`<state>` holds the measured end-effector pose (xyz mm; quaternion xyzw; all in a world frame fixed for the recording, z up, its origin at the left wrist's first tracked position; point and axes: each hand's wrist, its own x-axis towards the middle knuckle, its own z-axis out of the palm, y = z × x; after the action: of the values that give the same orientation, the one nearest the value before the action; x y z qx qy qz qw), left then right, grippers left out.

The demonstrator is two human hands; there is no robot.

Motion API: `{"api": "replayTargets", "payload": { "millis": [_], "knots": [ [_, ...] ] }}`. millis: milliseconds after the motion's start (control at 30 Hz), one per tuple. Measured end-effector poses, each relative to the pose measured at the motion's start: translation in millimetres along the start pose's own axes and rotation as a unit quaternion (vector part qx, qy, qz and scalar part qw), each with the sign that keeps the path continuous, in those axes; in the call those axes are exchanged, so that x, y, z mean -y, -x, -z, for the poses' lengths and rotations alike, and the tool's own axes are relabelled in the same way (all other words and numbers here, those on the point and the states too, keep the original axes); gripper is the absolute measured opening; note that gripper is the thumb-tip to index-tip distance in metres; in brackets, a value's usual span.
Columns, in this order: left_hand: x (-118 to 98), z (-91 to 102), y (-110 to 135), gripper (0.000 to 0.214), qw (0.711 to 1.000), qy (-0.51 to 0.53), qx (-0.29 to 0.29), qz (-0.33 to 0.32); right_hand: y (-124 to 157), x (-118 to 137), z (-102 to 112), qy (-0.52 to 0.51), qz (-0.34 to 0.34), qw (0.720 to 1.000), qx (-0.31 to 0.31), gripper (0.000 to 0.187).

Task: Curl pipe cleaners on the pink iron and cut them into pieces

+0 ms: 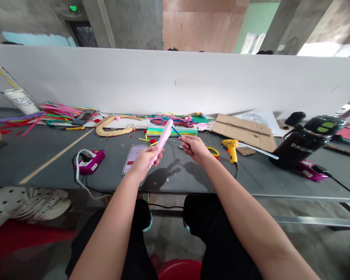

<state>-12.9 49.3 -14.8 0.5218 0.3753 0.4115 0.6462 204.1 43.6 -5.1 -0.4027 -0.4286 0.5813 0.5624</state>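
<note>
A smooth white partition (175,83) stood behind a long, dark grey bench (259,177) with a matte, flecked surface. On the right sat a glossy, rounded black flask (299,146) marked "DAWN"; its opaque wall hid any contents. Beside it lay flat, creased brown cardboard (247,130). On the left spread a loose bundle of thin, multicoloured stems (60,112), near a tan, ridged C-shaped piece (100,129). At the far left stood a white cup (21,101) with dark markings; its inside could not be made out.

Over the middle of the bench, the person's left hand (147,158) had its fingers curled around a smooth, pale pink rod (163,138), tilted with its rounded end up. The right hand (194,147) had its fingers pressed together, pinching a slim blue stick (176,131). The stick's tip pointed to the rod's upper end; whether they touched was unclear.
</note>
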Motion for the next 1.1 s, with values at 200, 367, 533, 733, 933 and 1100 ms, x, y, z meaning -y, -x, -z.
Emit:
{"api": "replayTargets", "payload": {
  "millis": [200,367,533,733,933,1100],
  "knots": [
    [0.8,1.0,-2.2,0.033,0.999,-0.009,-0.032,-0.016,-0.9,-5.0,-2.1,0.033,-0.019,0.999,0.035,0.031],
    [6.3,5.2,-6.0,0.027,0.994,-0.022,-0.099,-0.049,0.4,-3.3,-3.1,0.032,-0.018,0.998,0.044,0.033],
    [-8.5,18.8,-13.5,0.018,0.978,0.068,-0.179,-0.082,0.7,-0.6,0.4,0.026,-0.008,0.999,0.038,0.030],
    [-42.8,81.4,-9.8,0.017,0.931,0.168,-0.313,-0.085,-4.9,-0.7,22.6,0.004,-0.016,0.999,-0.035,0.021],
    [-25.1,136.9,4.6,0.025,0.887,-0.299,-0.352,0.033,-7.9,-1.4,36.1,-0.016,-0.017,0.997,-0.079,0.018],
    [-11.1,158.0,2.3,0.039,0.728,-0.596,-0.319,0.113,-4.8,0.1,30.0,0.007,-0.015,0.999,-0.034,0.028]
  ]
}}
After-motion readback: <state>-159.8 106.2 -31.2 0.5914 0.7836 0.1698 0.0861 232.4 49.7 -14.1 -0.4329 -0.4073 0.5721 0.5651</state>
